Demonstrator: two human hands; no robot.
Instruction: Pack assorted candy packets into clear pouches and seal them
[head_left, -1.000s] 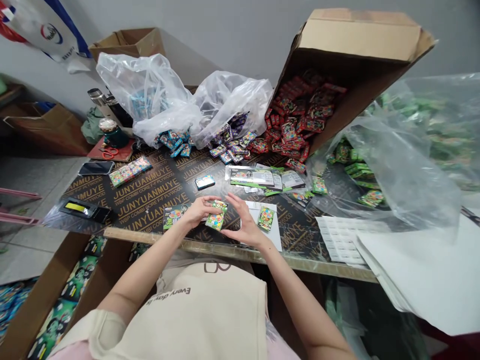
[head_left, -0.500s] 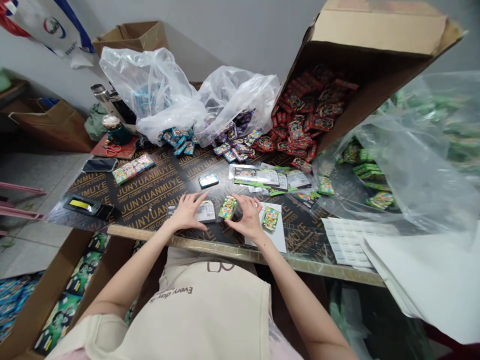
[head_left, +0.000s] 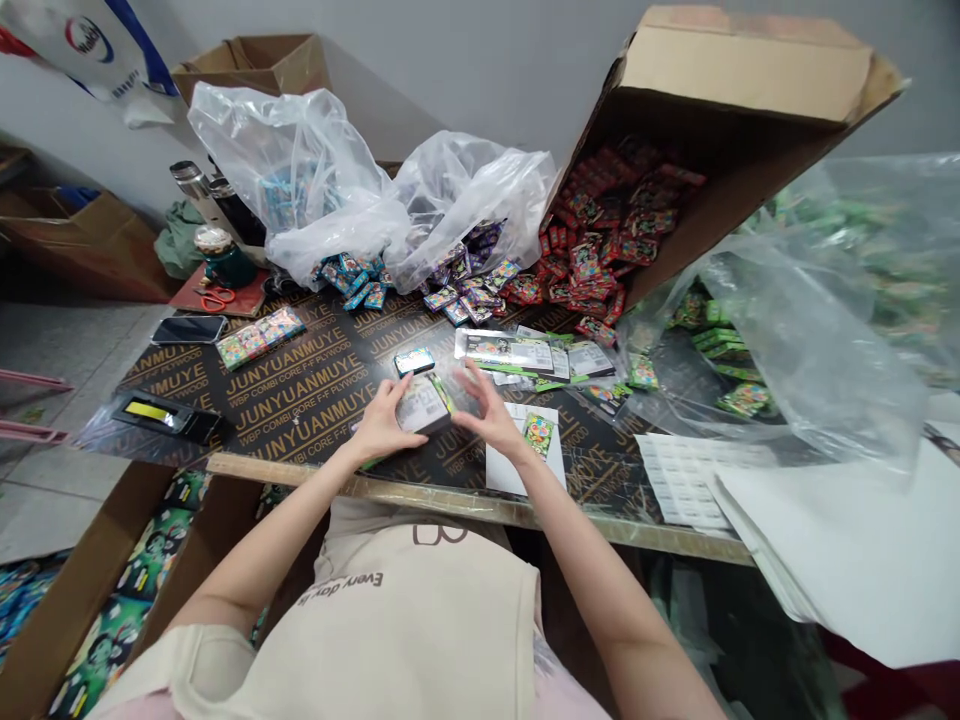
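My left hand and my right hand hold a small flat pack between them, just above the dark printed table top. The pack shows a white label side with a green edge. Both hands pinch its ends with curled fingers. A green candy packet lies on a white sheet right of my right hand. A small blue packet lies just beyond my left hand.
Clear printed bags lie behind my hands. Blue packets, purple packets and red packets spill from plastic bags and a tipped cardboard box. Green packets sit in a bag at right. A phone, scissors and white sheets lie around.
The green packet that my right hand held has gone together with the labelled pack. Both hands now lift that pack slightly off the table and farther away from me.
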